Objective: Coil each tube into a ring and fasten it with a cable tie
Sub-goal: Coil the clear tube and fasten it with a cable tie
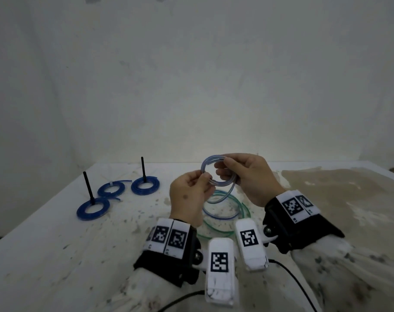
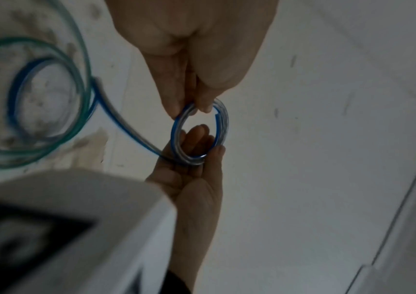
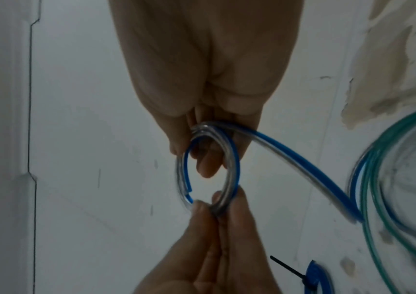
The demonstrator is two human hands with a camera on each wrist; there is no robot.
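A clear tube with a blue stripe is wound into a small coil (image 1: 204, 164) held in the air between both hands. My left hand (image 1: 206, 176) pinches the coil's near side with thumb and fingertips (image 2: 176, 111). Gripping the far side is my right hand (image 1: 220, 170), one finger poking through the ring (image 3: 234, 165). The cut tube end shows on the coil (image 2: 221, 127). The uncoiled tail (image 3: 302, 167) drops to the table and lies in loose loops (image 1: 223, 216). No cable tie is on this coil.
A loose green tube (image 1: 245, 212) lies around the tail's loops. At the left of the stained white table (image 1: 56, 244) lie three blue coils (image 1: 93, 208) (image 1: 111, 189) (image 1: 145, 186), two with black ties standing upright. A wall rises behind the table.
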